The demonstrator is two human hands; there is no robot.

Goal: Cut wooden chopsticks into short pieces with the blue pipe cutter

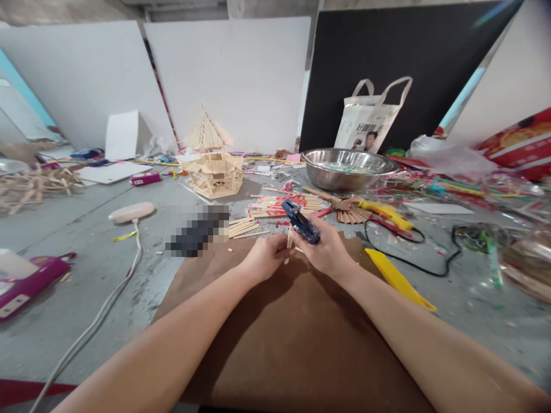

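Observation:
My right hand (pixel 323 250) is closed round a dark blue hand tool (pixel 300 221), perhaps a cutter or a small glue gun, whose head points up and left. My left hand (pixel 264 256) is pinched on a short thin wooden stick (pixel 289 240) held upright right beside the tool. Both hands meet over the far end of a brown board (pixel 275 338). Loose sticks and chopsticks in red-printed wrappers (pixel 275 206) lie just beyond the hands. A small pavilion model built of sticks (pixel 212 158) stands further back.
A steel bowl (pixel 348 167) stands at the back right, a yellow-handled tool (pixel 383 212) with a black cable and a yellow plastic piece (pixel 398 280) to the right. A white cord (pixel 99 321) and white oval device (pixel 131 212) lie left, a magenta item (pixel 30 281) far left.

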